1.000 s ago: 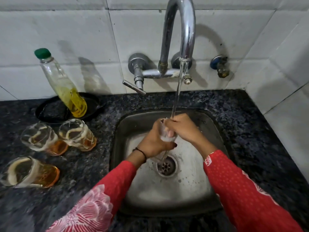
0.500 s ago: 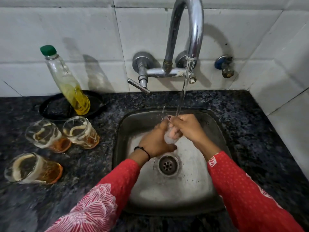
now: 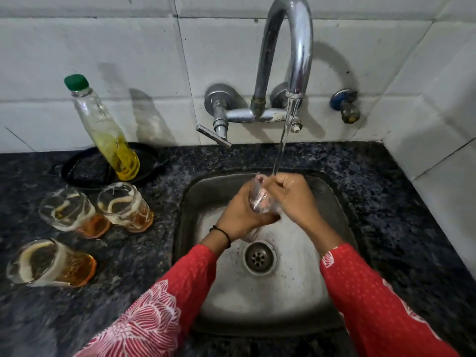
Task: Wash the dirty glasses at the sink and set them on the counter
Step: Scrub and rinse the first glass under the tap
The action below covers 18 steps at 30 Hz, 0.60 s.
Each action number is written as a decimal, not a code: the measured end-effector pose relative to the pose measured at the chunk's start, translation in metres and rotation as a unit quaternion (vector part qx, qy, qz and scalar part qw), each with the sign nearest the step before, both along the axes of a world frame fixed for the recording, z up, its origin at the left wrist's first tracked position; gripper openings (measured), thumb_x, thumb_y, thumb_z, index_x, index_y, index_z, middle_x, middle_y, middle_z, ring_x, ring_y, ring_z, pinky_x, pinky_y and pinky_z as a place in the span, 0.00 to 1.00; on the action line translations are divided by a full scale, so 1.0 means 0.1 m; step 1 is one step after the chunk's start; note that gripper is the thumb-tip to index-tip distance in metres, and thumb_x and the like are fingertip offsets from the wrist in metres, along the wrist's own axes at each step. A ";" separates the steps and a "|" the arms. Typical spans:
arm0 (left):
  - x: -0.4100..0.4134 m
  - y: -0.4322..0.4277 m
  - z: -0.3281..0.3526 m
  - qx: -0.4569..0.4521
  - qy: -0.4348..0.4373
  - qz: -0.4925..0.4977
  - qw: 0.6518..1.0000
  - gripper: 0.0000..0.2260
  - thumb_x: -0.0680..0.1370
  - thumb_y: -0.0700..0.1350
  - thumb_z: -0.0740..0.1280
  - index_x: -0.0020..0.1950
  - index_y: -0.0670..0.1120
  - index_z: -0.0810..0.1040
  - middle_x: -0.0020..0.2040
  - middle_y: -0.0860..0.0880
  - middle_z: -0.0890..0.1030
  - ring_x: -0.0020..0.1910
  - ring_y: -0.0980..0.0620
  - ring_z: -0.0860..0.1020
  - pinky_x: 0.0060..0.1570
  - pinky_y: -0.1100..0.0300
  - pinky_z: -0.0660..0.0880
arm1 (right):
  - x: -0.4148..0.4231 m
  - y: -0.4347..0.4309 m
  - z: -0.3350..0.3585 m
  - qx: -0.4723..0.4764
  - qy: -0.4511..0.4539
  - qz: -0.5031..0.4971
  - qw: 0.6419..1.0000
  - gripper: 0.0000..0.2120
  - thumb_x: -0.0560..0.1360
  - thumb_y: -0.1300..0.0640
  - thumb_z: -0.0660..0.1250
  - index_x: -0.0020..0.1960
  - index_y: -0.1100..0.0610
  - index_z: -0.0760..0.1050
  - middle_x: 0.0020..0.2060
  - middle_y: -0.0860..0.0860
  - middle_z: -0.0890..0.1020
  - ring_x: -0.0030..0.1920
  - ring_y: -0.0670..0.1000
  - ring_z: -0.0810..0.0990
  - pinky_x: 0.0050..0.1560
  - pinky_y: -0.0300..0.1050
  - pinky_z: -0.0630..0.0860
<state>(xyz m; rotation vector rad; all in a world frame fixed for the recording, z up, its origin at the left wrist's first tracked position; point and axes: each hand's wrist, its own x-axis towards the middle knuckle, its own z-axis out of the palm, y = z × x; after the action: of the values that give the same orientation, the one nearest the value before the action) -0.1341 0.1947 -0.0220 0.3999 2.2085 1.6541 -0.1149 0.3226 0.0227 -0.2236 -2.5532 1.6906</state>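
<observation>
Over the steel sink (image 3: pixel 332 202) I hold a clear glass (image 3: pixel 258 197) under the running tap (image 3: pixel 296 47). My left hand (image 3: pixel 239 215) wraps around its lower part. My right hand (image 3: pixel 288 197) grips it from the right, fingers at the rim where the water stream lands. On the dark counter to the left stand three dirty glasses with amber bases and white residue: one (image 3: pixel 74 212) at the back left, one (image 3: pixel 126 207) beside it, and one (image 3: pixel 49 264) nearer to me.
A bottle with yellow liquid and a green cap (image 3: pixel 103 130) leans in a black pan (image 3: pixel 85 168) at the back left. The tap lever (image 3: pixel 213 136) juts out over the speckled counter (image 3: pixel 386 202). The drain (image 3: pixel 260 257) sits mid-sink. White tiled walls close the back and right.
Both hands have stayed on the glass under the stream, shifting and turning it slightly. The counter glasses have not moved.
</observation>
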 end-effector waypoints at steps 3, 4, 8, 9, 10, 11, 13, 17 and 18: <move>0.01 -0.03 -0.12 0.050 0.015 0.001 0.999 0.30 0.64 0.30 0.76 0.61 0.44 0.68 0.51 0.55 0.77 0.47 0.66 0.77 0.47 0.72 0.73 | 0.18 0.05 0.01 0.265 0.042 0.118 0.956 0.11 0.73 0.49 0.67 0.43 0.54 0.84 0.41 0.52 0.83 0.47 0.47 0.76 0.69 0.46 0.60; 0.02 -0.03 -0.16 0.061 0.026 0.001 0.998 0.31 0.64 0.29 0.76 0.62 0.41 0.67 0.53 0.54 0.76 0.49 0.67 0.77 0.49 0.71 0.72 | 0.24 0.07 -0.01 0.309 0.057 0.138 0.939 0.10 0.72 0.49 0.67 0.44 0.51 0.84 0.45 0.50 0.84 0.52 0.48 0.76 0.71 0.48 0.57; 0.07 0.07 -0.15 0.107 0.029 -0.004 0.994 0.32 0.64 0.26 0.74 0.63 0.40 0.66 0.54 0.55 0.74 0.51 0.70 0.75 0.53 0.72 0.71 | 0.34 0.09 -0.06 0.335 0.084 0.143 0.927 0.06 0.73 0.56 0.66 0.45 0.50 0.82 0.44 0.49 0.84 0.52 0.50 0.77 0.64 0.47 0.70; 0.07 0.09 -0.12 0.116 0.021 -0.007 0.993 0.32 0.65 0.26 0.74 0.63 0.40 0.65 0.54 0.55 0.74 0.51 0.71 0.75 0.53 0.72 0.71 | 0.35 0.09 -0.07 0.343 0.091 0.135 0.925 0.07 0.73 0.57 0.64 0.44 0.51 0.81 0.43 0.49 0.83 0.51 0.50 0.77 0.64 0.47 0.70; 0.06 0.10 -0.11 0.119 0.019 -0.009 0.993 0.32 0.65 0.27 0.74 0.64 0.41 0.65 0.55 0.55 0.74 0.52 0.71 0.75 0.53 0.72 0.71 | 0.35 0.09 -0.08 0.346 0.095 0.121 0.926 0.08 0.73 0.58 0.63 0.44 0.52 0.81 0.43 0.49 0.83 0.51 0.51 0.78 0.63 0.47 0.71; 0.05 0.09 -0.12 0.119 0.005 -0.009 0.993 0.32 0.66 0.28 0.74 0.65 0.41 0.64 0.57 0.54 0.74 0.53 0.71 0.75 0.54 0.72 0.71 | 0.35 0.10 -0.10 0.339 0.102 0.099 0.930 0.08 0.73 0.59 0.63 0.44 0.53 0.81 0.43 0.50 0.83 0.53 0.52 0.78 0.61 0.47 0.72; 0.05 0.05 -0.16 0.121 -0.062 0.007 0.991 0.34 0.68 0.34 0.75 0.68 0.45 0.63 0.63 0.50 0.74 0.60 0.65 0.74 0.59 0.66 0.72 | 0.37 0.12 -0.16 0.302 0.127 0.045 0.944 0.07 0.74 0.62 0.64 0.44 0.56 0.81 0.47 0.52 0.84 0.60 0.53 0.77 0.60 0.41 0.72; 0.10 -0.14 -0.16 0.230 -0.314 0.102 0.915 0.18 0.74 0.54 0.68 0.63 0.55 0.71 0.60 0.51 0.77 0.60 0.49 0.73 0.59 0.51 0.69 | 0.34 0.11 -0.19 0.206 0.192 -0.047 0.958 0.05 0.76 0.61 0.67 0.45 0.59 0.82 0.62 0.55 0.78 0.69 0.53 0.69 0.65 0.25 0.60; 0.10 -0.17 -0.16 0.269 -0.358 0.108 0.887 0.15 0.74 0.57 0.66 0.58 0.54 0.75 0.56 0.50 0.78 0.58 0.47 0.74 0.58 0.50 0.69 | 0.33 0.09 -0.19 0.180 0.190 -0.059 0.964 0.05 0.76 0.61 0.67 0.46 0.59 0.82 0.64 0.53 0.76 0.70 0.50 0.68 0.64 0.25 0.61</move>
<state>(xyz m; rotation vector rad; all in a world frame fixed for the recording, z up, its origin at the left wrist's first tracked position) -0.1242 0.1779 -0.0377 -0.3146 1.2709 2.0826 -0.0824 0.3313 0.0039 -0.0231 -2.4349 1.0761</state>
